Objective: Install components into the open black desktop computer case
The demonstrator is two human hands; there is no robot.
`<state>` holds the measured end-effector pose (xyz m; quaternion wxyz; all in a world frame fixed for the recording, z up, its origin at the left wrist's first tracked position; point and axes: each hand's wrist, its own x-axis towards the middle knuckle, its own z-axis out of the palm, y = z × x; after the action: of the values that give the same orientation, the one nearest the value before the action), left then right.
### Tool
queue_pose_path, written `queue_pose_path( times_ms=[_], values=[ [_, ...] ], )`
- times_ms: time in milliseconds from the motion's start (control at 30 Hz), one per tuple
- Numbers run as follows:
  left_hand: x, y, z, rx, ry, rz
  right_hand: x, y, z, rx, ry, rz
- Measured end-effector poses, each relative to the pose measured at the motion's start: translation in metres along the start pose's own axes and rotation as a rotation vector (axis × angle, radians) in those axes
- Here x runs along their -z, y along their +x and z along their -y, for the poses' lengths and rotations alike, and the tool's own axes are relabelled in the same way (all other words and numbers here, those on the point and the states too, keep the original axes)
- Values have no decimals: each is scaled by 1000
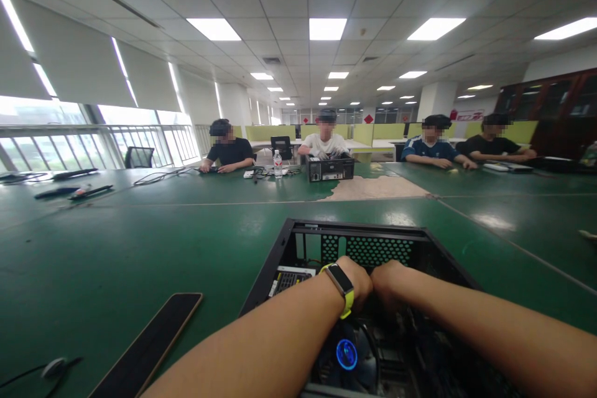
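Two hands, left hand (357, 283) and right hand (389, 280), are plunged into the computer case (298, 242), fingers hidden, grip untellable; careful work inside is judged underway.

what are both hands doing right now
left hand: down inside the open computer case, grip cannot be told
right hand: beside it in the case, grip cannot be told

No readable text, labels or numbers anywhere.

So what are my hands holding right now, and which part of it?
Cannot be told. The left hand and right hand are down inside the open computer case, knuckles together, fingers hidden from view, so any held part is out of sight.
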<state>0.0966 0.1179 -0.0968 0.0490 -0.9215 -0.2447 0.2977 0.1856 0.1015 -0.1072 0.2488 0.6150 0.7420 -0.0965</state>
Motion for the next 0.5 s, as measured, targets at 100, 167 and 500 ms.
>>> queue_pose_path(
  times_ms=[100,167,500],
  values=[
    [-1,2,0,-1,-4,12,0,0,1,-6,-9,7],
    [-2,4,0,0,-6,29,0,0,1,-5,-15,14],
    [2,0,-1,-17,12,26,4,3,0,1,-51,103]
  ],
)
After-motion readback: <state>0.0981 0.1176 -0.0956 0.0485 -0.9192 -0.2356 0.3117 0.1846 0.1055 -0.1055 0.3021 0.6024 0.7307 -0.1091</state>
